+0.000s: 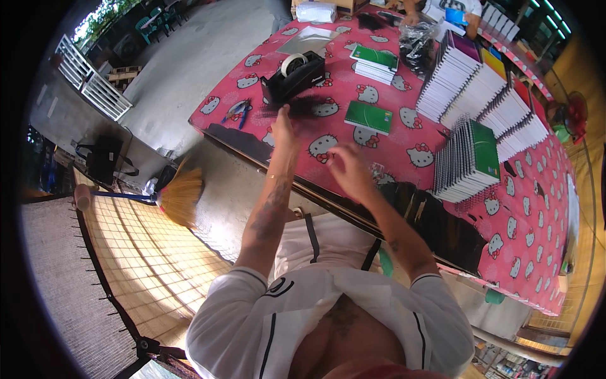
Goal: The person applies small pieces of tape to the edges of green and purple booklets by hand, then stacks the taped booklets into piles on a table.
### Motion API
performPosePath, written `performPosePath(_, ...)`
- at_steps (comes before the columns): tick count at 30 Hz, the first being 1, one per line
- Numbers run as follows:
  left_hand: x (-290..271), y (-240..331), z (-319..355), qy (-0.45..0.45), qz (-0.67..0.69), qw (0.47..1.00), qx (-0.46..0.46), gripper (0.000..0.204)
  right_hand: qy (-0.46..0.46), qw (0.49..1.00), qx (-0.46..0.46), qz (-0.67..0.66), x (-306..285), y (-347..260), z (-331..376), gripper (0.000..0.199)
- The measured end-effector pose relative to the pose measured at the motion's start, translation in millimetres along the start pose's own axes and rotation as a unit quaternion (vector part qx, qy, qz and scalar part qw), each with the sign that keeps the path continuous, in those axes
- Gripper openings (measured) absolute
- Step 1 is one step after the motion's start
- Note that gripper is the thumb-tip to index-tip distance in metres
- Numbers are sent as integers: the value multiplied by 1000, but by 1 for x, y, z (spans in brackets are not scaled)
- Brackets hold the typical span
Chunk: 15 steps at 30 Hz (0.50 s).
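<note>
My left hand (284,131) reaches over the near edge of the table, its fingertips at a dark, blurred bundle of thin black strands (309,106). Its fingers look closed, but what they hold is hidden. Further right my right hand (351,172) hovers above the cloth, fingers half bent and apart, with nothing visible in them. Just beyond it lies a green spiral notebook (368,118). Behind the strands stands a black tape dispenser (295,77) with a roll of tape. Blue-handled pliers (237,114) lie left of my left hand.
Pink patterned cloth (410,150) covers the table. A small stack of green notebooks (375,65) stands farther back. Tall notebook stacks (451,76) and upright green notebooks (467,161) fill the right. Another person (464,12) is at the far side. A broom (180,197) lies left.
</note>
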<state>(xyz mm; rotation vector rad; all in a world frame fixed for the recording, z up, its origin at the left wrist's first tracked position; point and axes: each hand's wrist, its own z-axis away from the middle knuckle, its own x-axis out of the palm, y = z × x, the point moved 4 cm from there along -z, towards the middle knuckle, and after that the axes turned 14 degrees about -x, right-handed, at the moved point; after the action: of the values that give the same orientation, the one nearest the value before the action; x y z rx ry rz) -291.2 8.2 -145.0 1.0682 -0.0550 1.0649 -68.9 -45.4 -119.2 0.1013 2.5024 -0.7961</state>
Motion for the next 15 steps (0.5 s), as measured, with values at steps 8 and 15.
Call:
performPosePath(8, 36, 4, 25, -25, -633, 548, 546, 51, -105, 954, -101, 261, -69, 95, -26, 32)
performPosePath(15, 22, 1, 14, 1, -637, 468, 612, 31, -15, 944, -147, 294, -90, 51, -17, 33)
